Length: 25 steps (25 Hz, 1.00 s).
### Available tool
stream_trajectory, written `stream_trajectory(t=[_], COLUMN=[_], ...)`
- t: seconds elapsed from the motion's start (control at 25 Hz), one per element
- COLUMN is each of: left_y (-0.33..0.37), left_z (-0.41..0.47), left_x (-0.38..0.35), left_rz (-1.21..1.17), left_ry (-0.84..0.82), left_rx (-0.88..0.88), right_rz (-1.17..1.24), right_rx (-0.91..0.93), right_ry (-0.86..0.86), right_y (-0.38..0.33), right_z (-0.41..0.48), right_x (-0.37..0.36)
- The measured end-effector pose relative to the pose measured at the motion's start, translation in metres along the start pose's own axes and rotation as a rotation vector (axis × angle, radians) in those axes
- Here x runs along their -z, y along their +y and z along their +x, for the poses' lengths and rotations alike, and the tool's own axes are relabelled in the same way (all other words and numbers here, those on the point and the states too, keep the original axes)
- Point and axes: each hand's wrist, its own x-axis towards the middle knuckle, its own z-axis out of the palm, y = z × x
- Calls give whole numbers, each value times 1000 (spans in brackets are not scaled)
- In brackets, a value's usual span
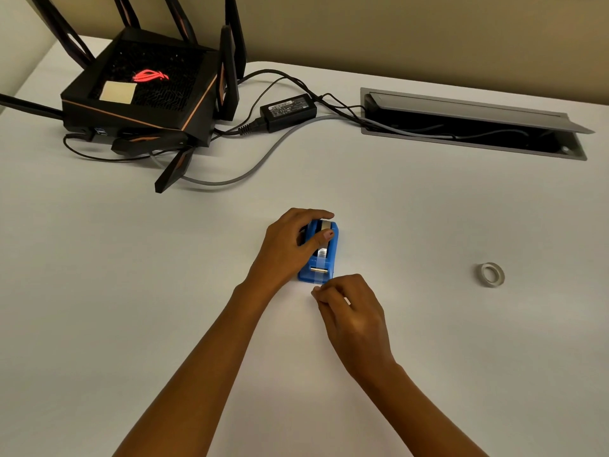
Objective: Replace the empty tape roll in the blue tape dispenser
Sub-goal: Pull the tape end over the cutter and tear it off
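The blue tape dispenser (321, 258) stands on the white table (131, 275) near the middle. My left hand (290, 245) grips its back part, thumb and fingers around the tape roll (324, 225) seated in it. A strip of clear tape (321, 273) runs from the roll down over the front cutter. My right hand (349, 311) sits just in front of the dispenser, fingertips pinched on the tape's free end. A small, thin, pale tape ring (491, 274) lies flat on the table far to the right, apart from both hands.
A black router (141, 94) with antennas stands at the back left, with a power adapter (288, 112) and cables (250, 169) trailing across the table. An open grey cable hatch (474, 127) is set into the table at the back right.
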Motion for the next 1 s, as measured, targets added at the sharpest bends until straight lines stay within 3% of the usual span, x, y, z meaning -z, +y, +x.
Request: stream_trajectory(t=[0.64, 0.8, 1.0], left_y=[3, 5, 3], left_z=[3, 4, 5], left_x=[-1, 0, 1], left_rz=[-17, -22, -23], left_ry=[72, 65, 55], left_rx=[33, 49, 54], right_rz=[33, 93, -10], right_rx=[62, -76, -53], right_ry=[150, 187, 225], right_y=[14, 15, 17], right_z=[8, 13, 11], right_x=[-16, -16, -18])
